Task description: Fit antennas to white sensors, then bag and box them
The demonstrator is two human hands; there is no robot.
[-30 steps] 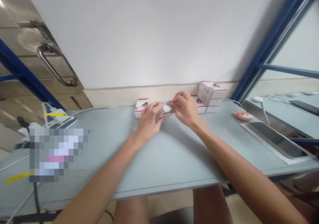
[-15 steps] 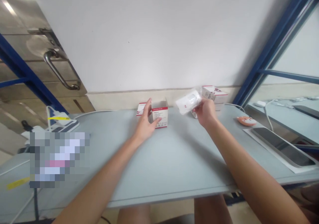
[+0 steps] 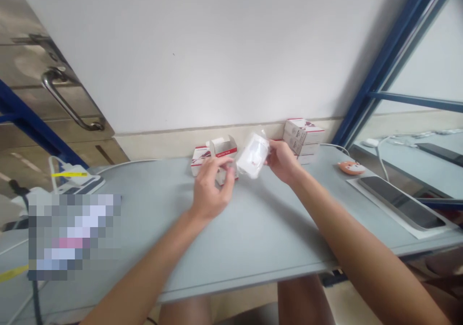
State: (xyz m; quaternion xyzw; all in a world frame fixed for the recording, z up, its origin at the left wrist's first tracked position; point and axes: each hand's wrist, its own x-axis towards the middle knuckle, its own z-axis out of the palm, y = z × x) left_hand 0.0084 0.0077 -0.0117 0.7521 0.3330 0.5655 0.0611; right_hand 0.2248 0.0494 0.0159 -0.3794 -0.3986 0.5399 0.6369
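A white device in a clear plastic bag (image 3: 253, 155), probably a detector, hangs above the table, tilted. My right hand (image 3: 284, 161) pinches the bag at its right edge. My left hand (image 3: 212, 187) is just left of the bag, thumb and fingers apart in a curve. Its fingertips come close to the bag; whether they touch it I cannot tell. Behind that hand stands an open white-and-red carton (image 3: 223, 147) marked "DETECTOR", its lower part mostly covered by the fingers. Another white-and-red carton (image 3: 199, 157) is beside it on the left.
Stacked white-and-red cartons (image 3: 303, 139) stand by the wall, right of my right hand. Farther right are an orange-and-white mouse (image 3: 350, 168) and a dark flat slab (image 3: 401, 202) on a white sheet. A power strip (image 3: 85, 185) with cables and a blurred-out patch occupy the left.
My right hand has brought the bagged device leftward and lower, away from the stacked cartons. My left hand has turned toward the bag, its fingers curling more in front of the open carton.
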